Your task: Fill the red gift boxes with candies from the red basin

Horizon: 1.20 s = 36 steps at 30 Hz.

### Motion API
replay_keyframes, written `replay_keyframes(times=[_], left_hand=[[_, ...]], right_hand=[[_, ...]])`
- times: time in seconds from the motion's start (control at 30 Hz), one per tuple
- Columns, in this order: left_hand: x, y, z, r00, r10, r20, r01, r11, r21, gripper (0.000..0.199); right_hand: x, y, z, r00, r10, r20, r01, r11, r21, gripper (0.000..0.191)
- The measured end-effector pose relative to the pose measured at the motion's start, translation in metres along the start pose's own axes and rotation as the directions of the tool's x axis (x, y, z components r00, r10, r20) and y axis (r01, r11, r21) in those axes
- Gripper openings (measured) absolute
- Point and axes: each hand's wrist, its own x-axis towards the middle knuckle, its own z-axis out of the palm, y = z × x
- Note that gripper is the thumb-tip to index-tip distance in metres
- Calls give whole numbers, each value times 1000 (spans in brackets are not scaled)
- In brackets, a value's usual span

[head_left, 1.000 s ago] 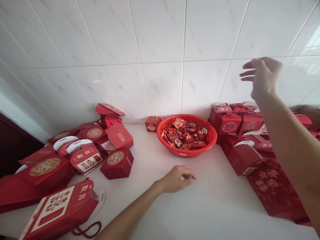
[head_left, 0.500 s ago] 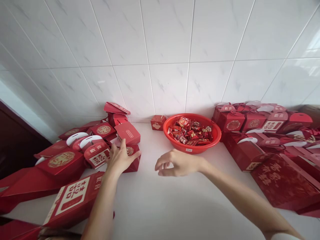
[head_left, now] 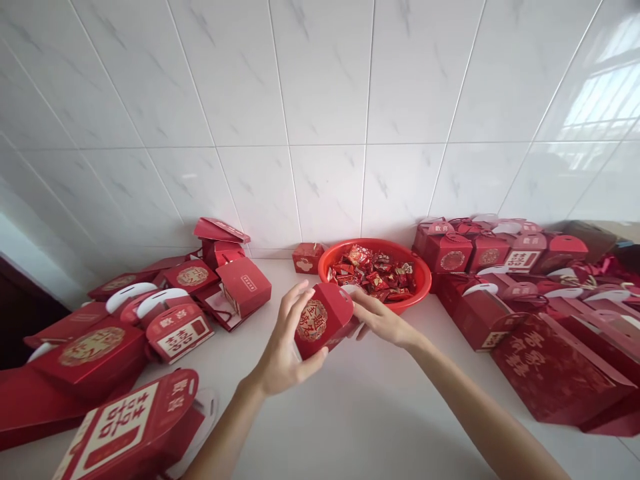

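My left hand (head_left: 287, 347) is wrapped round a small red box (head_left: 320, 319) with a round gold emblem, which it holds tilted above the white table in front of the bowl. At the box's right end, my right hand (head_left: 383, 319) has its fingers on the rounded top flaps; some fingertips are hidden behind the box. Just behind both hands is a red plastic bowl (head_left: 423, 283) with wrapped sweets (head_left: 370, 270) in it.
Red gift boxes (head_left: 187, 335) crowd the left side. More boxes (head_left: 453, 257) stand in rows on the right. A small red cube box (head_left: 307, 259) sits by the tiled wall, left of the bowl.
My left hand has lifted the emblem box from the left group and brought it right to the middle. My right hand has come onto its flaps. The view has shifted slightly.
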Motion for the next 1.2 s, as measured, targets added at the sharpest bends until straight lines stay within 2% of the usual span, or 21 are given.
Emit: replay_keyframes(times=[0.1,0.17,0.23,0.3,0.4,0.47,0.53,0.6,0.77,0.93,1.0,1.1,1.2], left_hand=[[4,-2,9,999,-35,20,37,992,-119,87],[7,-5,12,995,-72,74,85,977,-196,84],[12,-5,14,986,-115,119,142,955,-259,73],[21,-3,15,975,-167,146,205,932,-298,52],[35,3,20,960,-216,179,260,926,-273,34],[43,7,25,954,-208,217,255,942,-218,27],[48,12,30,936,-187,300,244,956,-164,32],[51,16,33,898,-196,394,252,963,-96,37],[59,28,36,797,-336,502,276,942,192,44],[69,34,35,732,-403,549,187,894,407,17],[70,32,31,742,-414,527,211,891,402,19],[69,21,23,798,-391,458,281,914,292,35],[64,8,19,803,-399,443,336,916,218,38]], right_hand=[[-10,-4,-10,988,-120,-99,118,993,-31,41],[-15,-4,-17,975,-173,-142,155,980,-128,34],[-21,-4,-23,965,-218,-145,174,948,-266,28],[-26,-6,-26,964,-251,-87,201,903,-379,28],[-32,-11,-25,972,-231,34,218,849,-481,29],[-34,-14,-22,981,-182,68,189,807,-559,25],[-34,-15,-19,990,-128,65,140,757,-639,19],[-32,-15,-15,996,-77,50,90,722,-686,17],[-27,-11,-10,999,-8,35,30,717,-697,24],[-25,-4,-10,996,-17,84,66,776,-628,9],[-24,0,-13,995,-35,92,82,815,-573,7],[-24,3,-19,991,-69,114,117,853,-508,9],[-24,3,-24,980,-104,168,165,899,-406,23]])
